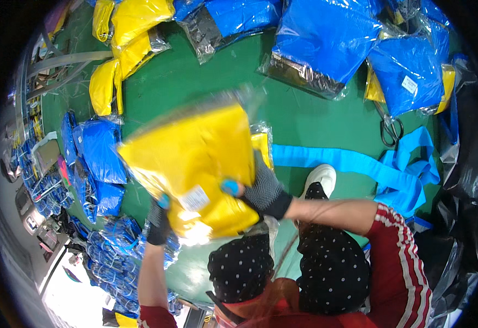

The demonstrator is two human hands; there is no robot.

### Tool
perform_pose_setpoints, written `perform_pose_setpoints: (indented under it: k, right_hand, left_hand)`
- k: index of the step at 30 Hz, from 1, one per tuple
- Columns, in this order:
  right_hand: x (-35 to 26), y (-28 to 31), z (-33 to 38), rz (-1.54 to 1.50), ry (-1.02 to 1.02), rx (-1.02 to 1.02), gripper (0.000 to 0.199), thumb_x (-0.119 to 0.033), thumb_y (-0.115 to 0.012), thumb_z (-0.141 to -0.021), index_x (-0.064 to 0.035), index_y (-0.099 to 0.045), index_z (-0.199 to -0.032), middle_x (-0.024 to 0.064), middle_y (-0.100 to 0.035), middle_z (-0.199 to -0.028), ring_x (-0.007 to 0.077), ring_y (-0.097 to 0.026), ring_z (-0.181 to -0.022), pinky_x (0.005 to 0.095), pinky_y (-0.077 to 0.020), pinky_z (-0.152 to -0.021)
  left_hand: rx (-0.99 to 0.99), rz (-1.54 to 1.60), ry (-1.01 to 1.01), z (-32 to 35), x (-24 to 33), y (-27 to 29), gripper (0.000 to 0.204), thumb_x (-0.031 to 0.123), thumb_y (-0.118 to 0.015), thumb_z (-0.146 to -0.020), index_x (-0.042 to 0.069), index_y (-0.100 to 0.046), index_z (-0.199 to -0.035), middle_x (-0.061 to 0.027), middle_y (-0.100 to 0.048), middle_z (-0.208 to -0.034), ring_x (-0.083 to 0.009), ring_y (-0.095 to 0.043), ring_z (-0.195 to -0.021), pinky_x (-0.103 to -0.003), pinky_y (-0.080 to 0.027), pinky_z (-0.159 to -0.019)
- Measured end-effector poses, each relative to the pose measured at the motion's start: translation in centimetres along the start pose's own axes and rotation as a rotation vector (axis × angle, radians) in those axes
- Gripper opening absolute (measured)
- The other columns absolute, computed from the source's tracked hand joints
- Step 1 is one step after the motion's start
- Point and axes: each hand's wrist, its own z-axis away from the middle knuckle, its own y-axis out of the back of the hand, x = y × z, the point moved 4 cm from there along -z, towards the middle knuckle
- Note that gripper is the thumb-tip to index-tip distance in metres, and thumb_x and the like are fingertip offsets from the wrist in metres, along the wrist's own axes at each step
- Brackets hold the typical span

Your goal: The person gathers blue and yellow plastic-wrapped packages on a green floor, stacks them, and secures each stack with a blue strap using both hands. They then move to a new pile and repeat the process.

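Observation:
A yellow folded fabric piece in a clear plastic bag (195, 147) is held up in front of me, tilted, with a white label near its lower edge. My left hand (158, 221), in a dark glove with a blue thumb tip, grips its lower left corner. My right hand (264, 188), gloved in grey and black, closes on its right side, thumb on top and fingers hidden beneath. Just beyond the right hand, part of another yellow bagged piece (263, 146) shows.
Blue bagged pieces (326, 38) and yellow ones (140, 24) lie across the green floor (195, 76). More blue packages (102, 150) sit left, above tied blue bundles (113, 246). At right are scissors (392, 131), a light blue strip (348, 162) and black plastic (463, 164).

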Motion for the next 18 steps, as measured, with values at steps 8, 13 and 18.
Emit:
perform_pose_setpoints:
  k: [8,13,18]
  right_hand:
    - [13.8,-1.1,5.0,-0.141,-0.185,-0.104,0.085,-0.042,-0.069,-0.075,0.0047,-0.026,-0.131,0.0179,-0.053,-0.119,0.0309,-0.052,-0.109,0.0373,-0.0409,-0.093]
    - [18.4,-1.7,4.9,0.232,-0.228,-0.142,0.097,-0.051,-0.067,-0.073,0.0089,-0.019,-0.132,0.0238,-0.056,-0.111,0.0361,-0.057,-0.100,0.0389,-0.0461,-0.084]
    - [17.8,0.6,3.6,0.461,-0.345,-0.316,0.096,-0.053,-0.065,-0.072,0.0052,-0.020,-0.134,0.0276,-0.055,-0.109,0.0384,-0.057,-0.098,0.0422,-0.0473,-0.080]
  left_hand:
    - [0.073,-1.032,-0.354,-2.4,-12.6,1.8,0.049,0.018,-0.063,-0.081,-0.002,-0.042,-0.120,-0.0158,-0.054,-0.108,-0.0221,-0.052,-0.097,-0.033,-0.045,-0.078]
    - [0.038,-0.915,-0.031,-3.6,-13.8,2.3,0.044,0.024,-0.066,-0.079,-0.001,-0.049,-0.111,-0.0159,-0.057,-0.103,-0.0257,-0.056,-0.093,-0.036,-0.045,-0.080]
    - [-0.023,-0.320,-0.006,-7.0,-16.9,3.2,0.038,0.026,-0.062,-0.080,0.001,-0.052,-0.107,-0.0145,-0.060,-0.102,-0.0252,-0.059,-0.093,-0.037,-0.045,-0.082]
